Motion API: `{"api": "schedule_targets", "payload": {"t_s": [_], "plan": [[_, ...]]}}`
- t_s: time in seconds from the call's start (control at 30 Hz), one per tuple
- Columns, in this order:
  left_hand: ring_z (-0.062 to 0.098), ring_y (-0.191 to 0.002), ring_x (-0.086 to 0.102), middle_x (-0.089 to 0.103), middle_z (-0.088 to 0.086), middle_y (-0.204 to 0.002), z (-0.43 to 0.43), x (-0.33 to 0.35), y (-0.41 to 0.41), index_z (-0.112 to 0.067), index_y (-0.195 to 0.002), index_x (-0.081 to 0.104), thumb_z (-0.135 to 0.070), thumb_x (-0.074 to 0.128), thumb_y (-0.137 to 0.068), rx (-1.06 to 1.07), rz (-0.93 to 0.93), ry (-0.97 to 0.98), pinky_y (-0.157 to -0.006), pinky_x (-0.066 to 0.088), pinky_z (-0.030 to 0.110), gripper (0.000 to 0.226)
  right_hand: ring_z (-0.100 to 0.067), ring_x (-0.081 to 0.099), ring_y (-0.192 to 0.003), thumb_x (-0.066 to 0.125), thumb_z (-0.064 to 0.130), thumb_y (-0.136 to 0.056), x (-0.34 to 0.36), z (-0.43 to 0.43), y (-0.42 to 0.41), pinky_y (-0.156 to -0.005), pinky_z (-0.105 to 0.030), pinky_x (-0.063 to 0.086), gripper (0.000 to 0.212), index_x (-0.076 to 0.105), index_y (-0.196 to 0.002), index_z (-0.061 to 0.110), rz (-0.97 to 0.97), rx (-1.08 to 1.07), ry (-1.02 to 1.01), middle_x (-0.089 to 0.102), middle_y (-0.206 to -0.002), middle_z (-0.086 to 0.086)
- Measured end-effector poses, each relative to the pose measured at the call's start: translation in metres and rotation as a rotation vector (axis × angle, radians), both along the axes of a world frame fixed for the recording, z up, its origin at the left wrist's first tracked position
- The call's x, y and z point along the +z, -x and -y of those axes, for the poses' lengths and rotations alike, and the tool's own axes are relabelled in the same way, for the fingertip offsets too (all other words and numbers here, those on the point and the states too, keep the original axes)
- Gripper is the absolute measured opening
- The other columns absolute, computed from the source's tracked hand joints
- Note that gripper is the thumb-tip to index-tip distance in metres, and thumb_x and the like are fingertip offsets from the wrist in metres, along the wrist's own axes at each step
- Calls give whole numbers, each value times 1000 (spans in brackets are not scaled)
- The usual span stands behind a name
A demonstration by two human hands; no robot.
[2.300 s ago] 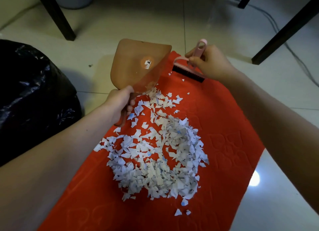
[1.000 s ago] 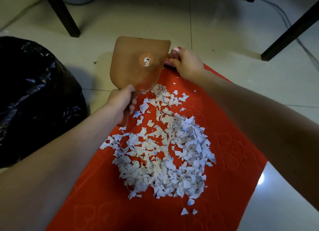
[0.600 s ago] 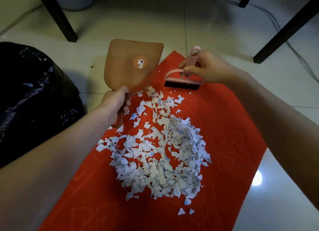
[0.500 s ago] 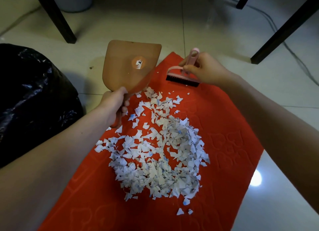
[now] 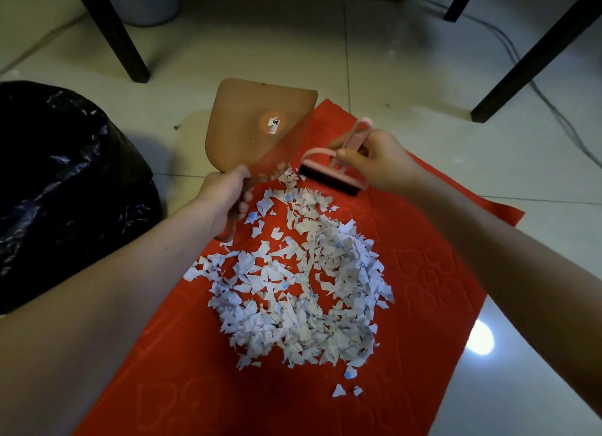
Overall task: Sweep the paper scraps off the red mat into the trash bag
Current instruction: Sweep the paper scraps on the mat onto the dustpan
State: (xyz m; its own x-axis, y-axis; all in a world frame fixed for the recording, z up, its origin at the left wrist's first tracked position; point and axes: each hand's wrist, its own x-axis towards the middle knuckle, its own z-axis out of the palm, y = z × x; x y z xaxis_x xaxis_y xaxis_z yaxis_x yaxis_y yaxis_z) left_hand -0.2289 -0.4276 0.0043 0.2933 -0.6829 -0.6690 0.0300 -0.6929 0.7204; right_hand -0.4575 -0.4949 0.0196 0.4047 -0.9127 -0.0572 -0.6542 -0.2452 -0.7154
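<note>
Featherlight paper scraps (image 5: 293, 289) mid-frame, likely to scatter; left hand (image 5: 224, 196) clamped on dustpan (image 5: 257, 126) handle; right hand (image 5: 381, 162) curled round brush (image 5: 329, 175) grip.

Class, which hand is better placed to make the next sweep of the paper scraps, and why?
Right hand: it grips the pink brush, bristles down at the far edge of the scraps beside the dustpan. The left hand is busy holding the dustpan's handle.

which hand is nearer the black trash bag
Left. The left hand, gripping the dustpan, is beside the trash bag; the right hand, holding the brush, is farther off.
</note>
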Motion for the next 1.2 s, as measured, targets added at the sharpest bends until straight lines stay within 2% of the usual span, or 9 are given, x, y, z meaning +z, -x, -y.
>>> {"api": "schedule_targets", "payload": {"t_s": [0.13,0.3,0.43,0.53,0.67,0.77,0.87,1.03,1.2], "plan": [[14,-46,34,45,3,-61,-5,6,2,-12,-84,52,-27,45,-94,-9,5,24,-46,32,23,19,-14,66,-88,54,11,-93,13,4,15,-86,-28,52,21,67,-108,16,68,-86,48,68,-97,-1],[14,-46,35,46,3,-61,-9,11,4,-10,-94,52,-27,46,-94,-12,13,38,-47,33,24,19,-21,63,-97,52,22,-93,-7,11,17,-87,-39,51,23,68,-108,22,-148,-233,107,69,-108,-2],[14,-45,35,46,3,-60,-10,11,7,-10,-93,52,-27,46,-94,-21,22,47,-45,33,23,18,-24,64,-93,48,26,-96,-18,12,12,-81,-37,52,26,66,-113,20,-181,-379,84,69,-108,-7],[14,-44,36,46,3,-60,-9,9,7,-9,-94,53,-26,47,-93,-19,26,47,-44,34,22,18,-25,65,-90,50,26,-96,-14,-5,7,-80,-37,52,25,66,-112,17,-218,-194,34,70,-101,-6],[13,-40,35,46,3,-59,-8,5,8,-9,-94,52,-26,48,-92,-8,18,37,-43,33,21,18,-19,67,-89,53,16,-94,-6,-24,13,-84,-39,54,21,67,-111,16,-28,-67,-21,70,-99,-1],[12,-37,34,45,3,-58,-7,3,8,-10,-85,50,-26,48,-91,-9,15,37,-42,32,18,17,-23,67,-81,48,19,-96,-1,-7,38,-73,-34,54,24,69,-106,17,13,-308,135,72,-95,-4],[11,-33,34,45,4,-57,-4,2,11,-11,-79,49,-24,48,-91,-9,0,45,-41,31,17,18,-21,66,-91,47,24,-93,-8,18,64,-82,-34,53,28,69,-109,17,15,-554,176,71,-101,-4],[13,-38,35,46,3,-57,-1,1,17,-12,-77,51,-25,48,-92,-20,5,37,-44,32,21,21,-24,64,-99,33,40,-100,-19,37,58,-75,-30,45,42,66,-115,18,-118,-640,142,69,-111,-5],[11,-33,34,46,3,-55,0,-6,17,-11,-78,50,-25,49,-92,-27,-7,31,-42,31,21,20,-26,62,-101,40,38,-98,-21,52,46,-77,-29,43,38,65,-112,12,-215,-552,27,67,-110,-8]]}}
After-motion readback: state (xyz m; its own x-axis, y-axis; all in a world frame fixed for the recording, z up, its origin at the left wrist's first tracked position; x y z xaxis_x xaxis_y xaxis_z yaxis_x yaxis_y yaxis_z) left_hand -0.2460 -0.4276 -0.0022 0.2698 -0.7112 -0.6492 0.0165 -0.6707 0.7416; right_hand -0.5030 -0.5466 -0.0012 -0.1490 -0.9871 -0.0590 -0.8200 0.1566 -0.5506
